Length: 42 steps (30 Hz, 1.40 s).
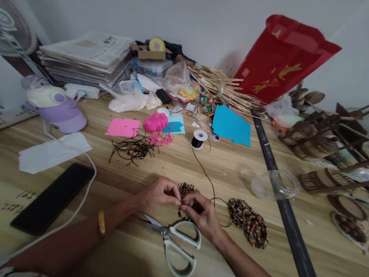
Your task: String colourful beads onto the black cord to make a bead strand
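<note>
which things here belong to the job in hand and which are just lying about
Seemingly in use:
brown beads, by the left hand and right hand
black cord, running from its spool
scissors, close to the hands, probably
multicoloured beads, probably

Apparently just lying about:
phone
pink yarn
large blue paper
stacked newspapers
red bag

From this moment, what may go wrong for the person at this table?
The scissors lie open near the left hand, so a careless move might nick it. The black cord runs from the spool toward the right hand; a sharp pull might tip the spool.
</note>
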Each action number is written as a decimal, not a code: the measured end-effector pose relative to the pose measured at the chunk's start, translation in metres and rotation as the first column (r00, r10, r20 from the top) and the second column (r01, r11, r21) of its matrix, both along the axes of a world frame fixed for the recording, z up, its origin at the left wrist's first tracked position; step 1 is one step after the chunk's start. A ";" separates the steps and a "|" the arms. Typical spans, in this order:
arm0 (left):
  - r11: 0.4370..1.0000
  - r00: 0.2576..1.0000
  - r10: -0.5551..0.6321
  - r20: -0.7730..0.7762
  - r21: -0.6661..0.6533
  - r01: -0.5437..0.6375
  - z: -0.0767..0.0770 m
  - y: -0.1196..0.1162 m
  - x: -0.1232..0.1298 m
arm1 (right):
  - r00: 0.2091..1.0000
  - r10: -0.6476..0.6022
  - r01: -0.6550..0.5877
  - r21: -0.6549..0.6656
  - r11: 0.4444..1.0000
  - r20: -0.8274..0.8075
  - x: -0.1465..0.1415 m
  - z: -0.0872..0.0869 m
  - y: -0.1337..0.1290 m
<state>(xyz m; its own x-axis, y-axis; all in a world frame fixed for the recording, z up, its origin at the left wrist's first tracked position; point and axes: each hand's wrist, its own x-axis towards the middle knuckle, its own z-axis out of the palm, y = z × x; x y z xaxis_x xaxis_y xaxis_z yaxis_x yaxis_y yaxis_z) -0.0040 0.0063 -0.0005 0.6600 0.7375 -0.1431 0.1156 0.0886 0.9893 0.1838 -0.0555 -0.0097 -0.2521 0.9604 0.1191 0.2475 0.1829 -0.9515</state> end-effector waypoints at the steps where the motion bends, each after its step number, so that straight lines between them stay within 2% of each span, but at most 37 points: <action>1: 1.000 1.000 -0.008 0.003 0.011 0.008 0.001 0.000 0.000 | 1.000 0.009 -0.009 0.023 1.000 0.001 0.000 0.000 0.000; 5: 0.998 0.999 -0.043 0.000 0.055 0.043 0.004 0.001 0.000 | 0.999 0.042 -0.043 0.106 0.993 0.014 0.000 0.002 0.002; 12: 0.998 0.999 -0.043 -0.008 0.045 0.043 0.005 0.002 -0.001 | 0.996 0.080 -0.085 0.148 0.985 0.043 0.000 0.009 0.002; 16: 1.000 1.000 -0.018 -0.002 0.002 0.018 0.004 0.001 -0.001 | 0.997 0.067 -0.073 0.141 0.987 0.050 -0.001 0.010 0.002; 22: 1.000 1.000 -0.020 -0.010 0.018 0.021 0.006 0.000 0.000 | 0.998 0.067 -0.067 0.115 0.991 0.010 -0.001 0.006 0.002; 26: 0.999 0.999 -0.041 -0.013 0.031 0.041 0.007 0.000 0.000 | 0.996 0.075 -0.079 0.123 0.989 0.038 -0.001 0.007 0.002; 31: 1.000 1.000 -0.009 -0.015 -0.024 0.008 0.012 0.002 -0.002 | 0.997 0.076 -0.080 0.162 0.984 0.029 0.001 0.009 0.001; 33: 0.999 1.000 0.009 -0.016 -0.035 -0.010 0.014 0.002 -0.002 | 0.997 0.071 -0.069 0.143 0.987 -0.006 0.001 0.008 0.000; 37: 0.999 0.999 0.028 -0.018 -0.035 -0.028 0.016 0.002 -0.002 | 0.995 0.040 -0.040 0.004 0.999 -0.094 0.001 0.003 -0.002; 42: 0.999 0.999 0.049 -0.002 0.019 -0.048 0.012 -0.001 0.000 | 0.993 0.068 -0.076 -0.073 0.994 -0.102 0.002 -0.002 -0.003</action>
<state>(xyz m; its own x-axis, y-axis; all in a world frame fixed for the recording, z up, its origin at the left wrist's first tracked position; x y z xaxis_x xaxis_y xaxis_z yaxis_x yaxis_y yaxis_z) -0.0040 0.0051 0.0117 0.6230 0.7713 -0.1304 0.1143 0.0752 0.9906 0.1853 -0.0580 -0.0120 -0.3113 0.9475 0.0737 0.1404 0.1225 -0.9825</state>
